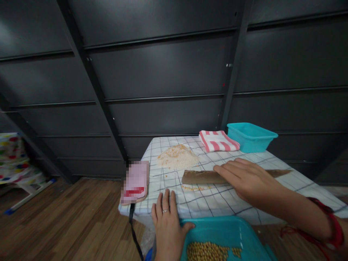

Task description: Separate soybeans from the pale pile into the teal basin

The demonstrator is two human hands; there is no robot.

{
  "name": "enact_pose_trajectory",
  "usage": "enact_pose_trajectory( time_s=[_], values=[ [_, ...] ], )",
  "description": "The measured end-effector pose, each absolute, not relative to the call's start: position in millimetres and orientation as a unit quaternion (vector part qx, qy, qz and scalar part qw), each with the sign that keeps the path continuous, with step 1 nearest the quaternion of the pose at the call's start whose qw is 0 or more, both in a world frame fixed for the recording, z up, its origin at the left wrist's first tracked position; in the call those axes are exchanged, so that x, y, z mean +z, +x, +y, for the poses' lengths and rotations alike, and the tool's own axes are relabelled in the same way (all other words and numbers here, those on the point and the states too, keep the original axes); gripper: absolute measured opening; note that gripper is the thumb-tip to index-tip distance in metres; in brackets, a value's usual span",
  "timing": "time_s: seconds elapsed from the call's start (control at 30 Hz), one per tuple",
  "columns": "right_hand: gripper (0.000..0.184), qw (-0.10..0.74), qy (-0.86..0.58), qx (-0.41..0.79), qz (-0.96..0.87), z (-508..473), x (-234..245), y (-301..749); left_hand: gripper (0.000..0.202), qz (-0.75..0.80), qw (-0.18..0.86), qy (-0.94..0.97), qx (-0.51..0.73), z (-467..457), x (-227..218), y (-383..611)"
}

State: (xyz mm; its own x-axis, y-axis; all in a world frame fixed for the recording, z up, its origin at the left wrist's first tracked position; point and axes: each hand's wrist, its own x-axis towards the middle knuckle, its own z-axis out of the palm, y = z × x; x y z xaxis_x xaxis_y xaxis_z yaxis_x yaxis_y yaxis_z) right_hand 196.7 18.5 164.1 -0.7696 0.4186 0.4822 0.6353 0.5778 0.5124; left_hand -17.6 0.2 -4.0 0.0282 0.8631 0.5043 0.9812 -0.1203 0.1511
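My right hand (248, 179) grips a long brown strip (199, 177) with a ragged upper edge, standing on its side across the checked cloth; I cannot tell its material. A thin line of yellow grains (195, 188) lies on the near side of the strip. Beyond it is a heap of white and yellow grains (178, 156). My left hand (168, 226), wearing a ring, rests with fingers stretched over the table's front edge. Its thumb touches the rim of a teal basin (225, 219), which sits below that edge and holds yellowish-brown beans (208, 251).
A folded pink-and-white striped towel (219, 140) and a second teal basin (251, 136) stand at the table's back right. At the left edge lies a pink phone (137, 179) with a black strap (133, 224). Dark panels (163, 72) rise behind the table (160, 181).
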Motion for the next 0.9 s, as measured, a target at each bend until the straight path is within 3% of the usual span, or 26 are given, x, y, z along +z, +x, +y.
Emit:
enact_pose_trajectory(
  time_s=[0.2, 0.77, 0.9],
  values=[
    [0.025, 0.164, -0.287, -0.327, -0.885, 35, 163, 181, 0.083, -0.651, 0.124, -0.708, -0.245, 0, -3, -18],
    [0.033, 0.21, -0.298, -0.216, -0.906, -9, 174, 191, 0.083, -0.649, 0.127, -0.712, -0.236, 0, -3, -19],
    [0.038, 0.184, -0.294, -0.291, -0.891, -36, 130, 230, 0.082, -0.646, 0.135, -0.712, -0.24, -2, -1, -19]
  ],
)
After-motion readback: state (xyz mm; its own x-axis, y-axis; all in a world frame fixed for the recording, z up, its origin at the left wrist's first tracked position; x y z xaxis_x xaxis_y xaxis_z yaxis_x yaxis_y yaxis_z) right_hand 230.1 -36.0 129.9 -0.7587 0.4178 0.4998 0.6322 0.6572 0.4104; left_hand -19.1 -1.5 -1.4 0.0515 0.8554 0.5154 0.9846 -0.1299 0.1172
